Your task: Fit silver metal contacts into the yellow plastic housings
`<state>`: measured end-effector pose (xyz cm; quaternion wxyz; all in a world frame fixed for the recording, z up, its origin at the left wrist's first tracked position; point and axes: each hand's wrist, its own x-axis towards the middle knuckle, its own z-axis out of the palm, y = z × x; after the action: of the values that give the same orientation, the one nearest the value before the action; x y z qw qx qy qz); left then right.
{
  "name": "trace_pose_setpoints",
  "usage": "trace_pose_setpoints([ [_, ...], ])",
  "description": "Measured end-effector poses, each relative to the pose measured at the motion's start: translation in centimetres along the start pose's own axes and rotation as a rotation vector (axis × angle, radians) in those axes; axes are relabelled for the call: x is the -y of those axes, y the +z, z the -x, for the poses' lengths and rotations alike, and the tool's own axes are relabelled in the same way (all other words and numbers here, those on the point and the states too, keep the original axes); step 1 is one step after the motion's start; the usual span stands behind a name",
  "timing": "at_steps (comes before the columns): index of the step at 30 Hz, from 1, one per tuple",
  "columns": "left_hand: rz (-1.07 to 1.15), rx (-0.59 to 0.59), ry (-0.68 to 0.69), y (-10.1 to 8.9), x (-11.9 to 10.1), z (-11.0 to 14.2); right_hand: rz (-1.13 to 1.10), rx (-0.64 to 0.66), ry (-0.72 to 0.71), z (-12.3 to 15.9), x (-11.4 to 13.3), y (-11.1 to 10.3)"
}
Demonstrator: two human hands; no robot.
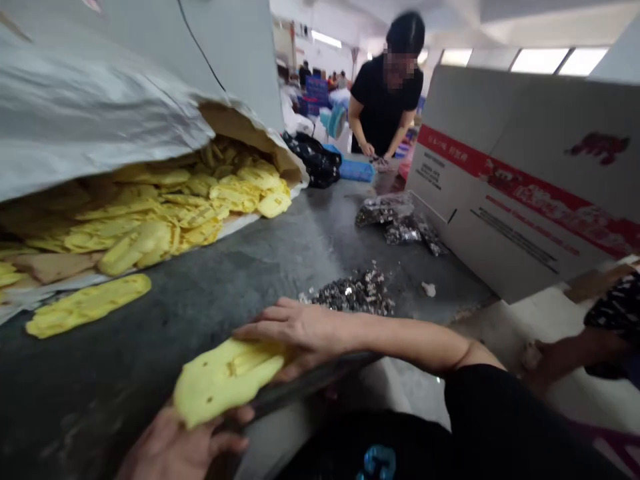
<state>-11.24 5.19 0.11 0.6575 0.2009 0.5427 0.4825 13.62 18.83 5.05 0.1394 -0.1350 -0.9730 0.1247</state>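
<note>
A yellow, sole-shaped flat piece point(225, 380) with small holes and a raised middle part is held between my hands over the table's front edge. My right hand point(300, 333) wraps its far end, fingers across the top. Under its near, wider end is my left hand point(185, 440), fingers curled and partly hidden by the piece. Just beyond my right hand lies a heap of small shiny dark and silver parts point(355, 293). A similar yellow piece point(90, 305) rests alone on the table at the left.
A big white sack point(100, 127) lies open at the left, full of yellow pieces point(200, 207). Clear bags of shiny parts point(395, 217) sit near a large white carton point(525, 173) at the right. Across the dark table point(300, 247), a person point(387, 87) works near a blue basket point(356, 171).
</note>
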Motion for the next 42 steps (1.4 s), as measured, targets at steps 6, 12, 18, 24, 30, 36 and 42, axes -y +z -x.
trace_pose_setpoints([
  [6, -0.216, 0.186, -0.002, 7.7, 3.1, 5.4, -0.175, -0.113, 0.262, 12.4, 8.6, 2.3],
  [12, -0.258, 0.302, -0.148, 10.0, 4.7, 5.3, -0.356, -0.361, 0.386, 18.8, 11.3, 4.5],
  [18, -0.216, 0.232, -0.087, 10.6, 4.7, 5.3, -0.068, -0.705, 0.988, 28.0, 6.7, 1.4],
  [24, -0.212, 0.104, -0.098, 10.9, 4.8, 5.7, -0.009, -0.612, 1.025, 29.4, 2.9, 1.3],
  [30, -0.177, 0.081, -0.070, 11.0, 4.9, 5.6, 0.021, -0.453, 0.968, 24.8, 0.5, 1.8],
  [36, -0.179, 0.080, -0.113, 9.7, 4.9, 5.1, 0.049, -0.375, 1.026, 22.9, -0.7, 2.8],
  [42, -0.223, 0.020, -0.113, 8.7, 5.7, 4.4, 0.147, -0.341, 0.989, 22.3, -0.4, 3.7],
])
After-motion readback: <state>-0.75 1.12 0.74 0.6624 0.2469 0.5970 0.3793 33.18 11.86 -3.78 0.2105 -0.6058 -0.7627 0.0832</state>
